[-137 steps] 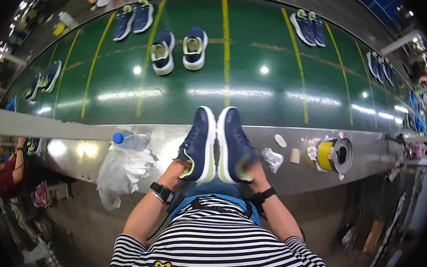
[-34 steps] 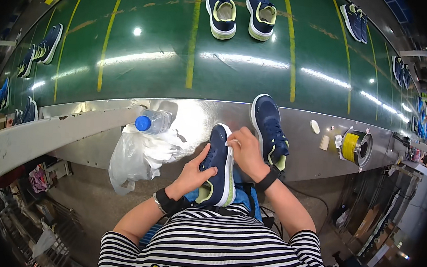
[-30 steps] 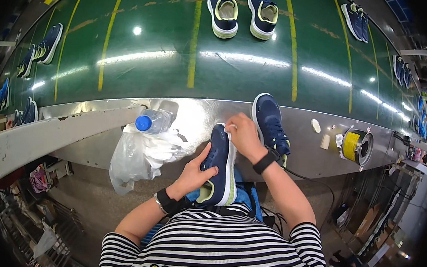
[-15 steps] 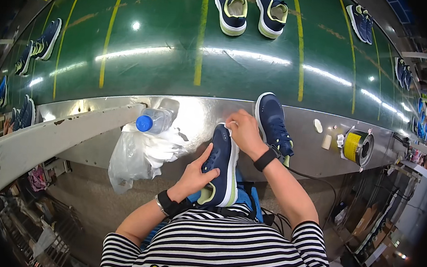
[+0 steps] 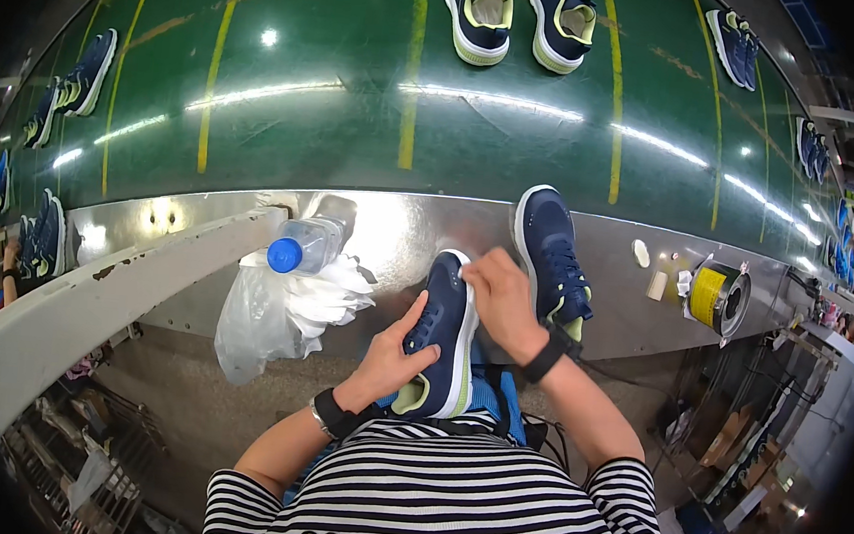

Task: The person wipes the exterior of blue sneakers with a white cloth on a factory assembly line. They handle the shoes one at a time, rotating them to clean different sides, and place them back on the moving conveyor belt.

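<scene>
At the metal ledge beside the green conveyor belt (image 5: 309,107), the left hand (image 5: 395,350) is cupping a navy mesh sneaker with a white sole (image 5: 446,339) from the side, steadying it, while the right hand (image 5: 500,298) is pinching its toe edge, its twin sneaker (image 5: 552,252) lying just beside.

Glossy green belt (image 5: 337,129); brushed-metal ledge (image 5: 624,313)

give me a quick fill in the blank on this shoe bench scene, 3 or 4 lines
1. The left hand grips a navy ____ at its side.
2. The right hand presses on that shoe's ____ end.
3. The clear bottle lying on the metal ledge has a ____ cap.
4. The conveyor belt beyond the ledge is ____ with yellow lines.

Missing words: shoe; toe; blue; green
</scene>
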`<move>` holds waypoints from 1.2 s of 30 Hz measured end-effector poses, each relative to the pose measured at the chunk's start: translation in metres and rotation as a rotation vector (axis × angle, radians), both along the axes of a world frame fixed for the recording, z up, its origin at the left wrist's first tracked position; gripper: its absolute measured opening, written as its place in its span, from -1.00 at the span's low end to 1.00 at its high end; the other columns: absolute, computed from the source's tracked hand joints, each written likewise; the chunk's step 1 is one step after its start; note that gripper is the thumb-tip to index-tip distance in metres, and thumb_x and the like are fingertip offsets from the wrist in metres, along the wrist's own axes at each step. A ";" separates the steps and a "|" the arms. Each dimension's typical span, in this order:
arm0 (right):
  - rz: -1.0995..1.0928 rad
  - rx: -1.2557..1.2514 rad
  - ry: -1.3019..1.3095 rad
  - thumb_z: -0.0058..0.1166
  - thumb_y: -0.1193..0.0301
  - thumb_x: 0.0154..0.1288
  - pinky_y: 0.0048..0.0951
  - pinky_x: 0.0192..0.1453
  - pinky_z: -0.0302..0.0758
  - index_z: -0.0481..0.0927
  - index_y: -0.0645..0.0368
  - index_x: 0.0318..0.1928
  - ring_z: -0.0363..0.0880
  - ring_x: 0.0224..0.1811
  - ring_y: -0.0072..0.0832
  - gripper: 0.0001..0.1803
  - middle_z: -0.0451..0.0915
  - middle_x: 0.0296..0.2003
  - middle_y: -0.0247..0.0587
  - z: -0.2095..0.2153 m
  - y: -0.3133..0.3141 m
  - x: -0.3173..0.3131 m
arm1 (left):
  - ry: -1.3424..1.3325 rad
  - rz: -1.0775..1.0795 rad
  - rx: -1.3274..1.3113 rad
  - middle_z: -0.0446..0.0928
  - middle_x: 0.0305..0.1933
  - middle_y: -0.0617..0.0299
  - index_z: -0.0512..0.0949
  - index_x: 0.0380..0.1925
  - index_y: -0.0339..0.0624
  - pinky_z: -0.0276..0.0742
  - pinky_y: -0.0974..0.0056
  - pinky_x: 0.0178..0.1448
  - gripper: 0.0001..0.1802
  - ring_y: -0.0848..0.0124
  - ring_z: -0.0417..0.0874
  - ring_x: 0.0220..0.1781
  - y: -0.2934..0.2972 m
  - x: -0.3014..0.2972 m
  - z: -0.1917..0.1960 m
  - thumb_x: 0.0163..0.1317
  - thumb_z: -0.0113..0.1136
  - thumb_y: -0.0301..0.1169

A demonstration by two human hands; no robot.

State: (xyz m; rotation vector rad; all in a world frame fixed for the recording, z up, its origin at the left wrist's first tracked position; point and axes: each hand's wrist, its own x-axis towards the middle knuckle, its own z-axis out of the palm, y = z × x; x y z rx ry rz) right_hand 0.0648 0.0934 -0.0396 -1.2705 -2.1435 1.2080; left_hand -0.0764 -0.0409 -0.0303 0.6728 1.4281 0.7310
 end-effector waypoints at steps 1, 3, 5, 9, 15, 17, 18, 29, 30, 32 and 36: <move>0.015 0.005 -0.015 0.04 0.63 0.07 -0.35 -0.35 0.40 0.55 0.26 -0.42 0.49 -0.41 -0.20 -0.94 0.44 -0.45 -0.11 0.006 -0.008 0.007 | -0.031 0.024 -0.006 0.49 -0.02 -0.04 0.05 0.32 -0.04 0.45 0.36 -0.02 -0.17 0.38 0.55 -0.09 -0.002 0.002 -0.002 0.03 0.20 -0.42; -0.008 -0.004 0.014 0.05 0.64 0.06 -0.37 -0.34 0.42 0.55 0.26 -0.40 0.50 -0.40 -0.22 -0.92 0.45 -0.44 -0.13 0.014 -0.022 0.015 | -0.049 0.041 -0.009 0.49 -0.02 -0.04 0.05 0.32 -0.05 0.45 0.36 -0.02 -0.17 0.38 0.55 -0.09 -0.002 0.003 -0.003 0.03 0.20 -0.42; -0.031 -0.018 0.028 0.07 0.67 0.03 -0.40 -0.32 0.44 0.56 0.25 -0.38 0.51 -0.39 -0.25 -0.88 0.46 -0.43 -0.16 0.020 -0.029 0.020 | -0.031 0.024 -0.012 0.48 -0.02 -0.05 0.05 0.32 -0.06 0.45 0.36 -0.02 -0.17 0.38 0.55 -0.09 -0.001 0.002 0.002 0.03 0.20 -0.43; -0.033 -0.058 -0.024 0.05 0.64 0.02 -0.35 -0.33 0.43 0.55 0.25 -0.41 0.50 -0.39 -0.21 -0.92 0.46 -0.44 -0.12 0.014 -0.012 0.014 | -0.026 0.030 0.011 0.48 -0.02 -0.06 0.04 0.32 -0.09 0.45 0.37 -0.03 -0.17 0.38 0.55 -0.10 0.000 0.005 0.001 0.03 0.19 -0.44; 0.085 -0.044 -0.192 -0.01 0.57 0.03 -0.23 -0.25 0.41 0.55 0.25 -0.49 0.50 -0.37 -0.09 -0.93 0.47 -0.46 -0.05 -0.005 0.026 -0.007 | -0.004 -0.003 0.014 0.50 -0.05 -0.07 0.04 0.32 -0.10 0.45 0.38 -0.03 -0.17 0.39 0.55 -0.09 0.005 0.005 0.003 0.02 0.19 -0.43; 0.091 -0.038 -0.200 0.00 0.58 0.02 -0.23 -0.26 0.41 0.54 0.25 -0.50 0.50 -0.37 -0.10 -0.94 0.46 -0.48 -0.06 -0.007 0.030 -0.012 | -0.073 0.039 -0.022 0.50 -0.05 -0.07 0.05 0.32 -0.10 0.45 0.38 -0.02 -0.17 0.39 0.55 -0.09 0.005 0.005 0.003 0.02 0.19 -0.42; 0.093 -0.035 -0.205 0.00 0.58 0.01 -0.23 -0.27 0.41 0.54 0.25 -0.50 0.50 -0.37 -0.10 -0.94 0.46 -0.49 -0.06 -0.007 0.031 -0.012 | -0.057 0.034 -0.028 0.50 -0.06 -0.06 0.05 0.32 -0.10 0.45 0.38 -0.02 -0.17 0.39 0.56 -0.09 0.005 0.006 0.004 0.02 0.19 -0.42; 0.044 -0.009 -0.167 -0.02 0.59 0.04 -0.20 -0.32 0.40 0.53 0.23 -0.50 0.49 -0.41 -0.08 -0.93 0.46 -0.49 -0.04 -0.005 0.023 -0.008 | -0.012 0.029 0.007 0.50 -0.09 -0.04 0.06 0.32 -0.04 0.43 0.36 0.01 -0.16 0.35 0.56 -0.11 0.001 0.006 0.000 0.01 0.21 -0.41; 0.041 -0.010 -0.156 -0.02 0.59 0.04 -0.20 -0.31 0.40 0.53 0.23 -0.50 0.49 -0.41 -0.08 -0.93 0.46 -0.49 -0.03 -0.002 0.020 -0.008 | 0.003 0.014 0.005 0.50 -0.09 -0.04 0.06 0.32 -0.03 0.42 0.36 0.01 -0.16 0.36 0.56 -0.11 0.000 0.005 0.000 0.01 0.21 -0.41; 0.034 -0.080 -0.132 -0.01 0.59 0.03 -0.21 -0.31 0.41 0.54 0.23 -0.48 0.49 -0.40 -0.08 -0.94 0.46 -0.48 -0.05 0.008 0.005 0.003 | 0.033 -0.007 0.006 0.50 -0.08 -0.04 0.06 0.32 -0.02 0.42 0.35 0.02 -0.16 0.36 0.56 -0.10 -0.002 0.003 -0.002 0.01 0.21 -0.41; 0.047 -0.044 -0.170 0.00 0.58 0.03 -0.21 -0.30 0.41 0.55 0.22 -0.48 0.50 -0.39 -0.07 -0.93 0.48 -0.45 -0.04 -0.003 0.017 -0.005 | 0.022 -0.042 -0.029 0.50 -0.06 -0.04 0.05 0.32 -0.01 0.42 0.35 0.03 -0.16 0.37 0.55 -0.08 0.003 0.002 0.001 0.01 0.20 -0.42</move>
